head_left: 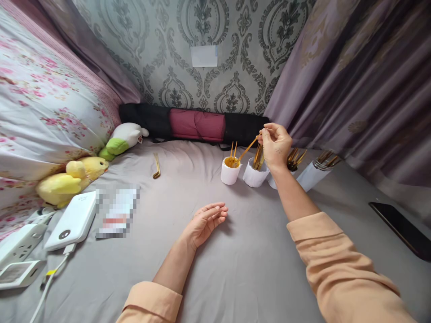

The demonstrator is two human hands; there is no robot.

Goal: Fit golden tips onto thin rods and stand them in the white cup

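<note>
My right hand is pinched around the upper end of a thin yellow-brown stick. The stick slants down to the left, its lower end inside the leftmost white cup. Two or so more sticks stand in that cup. Beside it, a second white cup holds a bundle of brown sticks, partly behind my fingers. My forearm hides much of a third container with sticks. Low over the grey sheet, my left hand has loosely bent fingers and nothing in it.
A tilted white container of sticks and a black phone are on the right. Leftward lie a small brass-coloured bent item, a white power bank, a power strip and plush toys. A black-and-maroon roll lines the wall.
</note>
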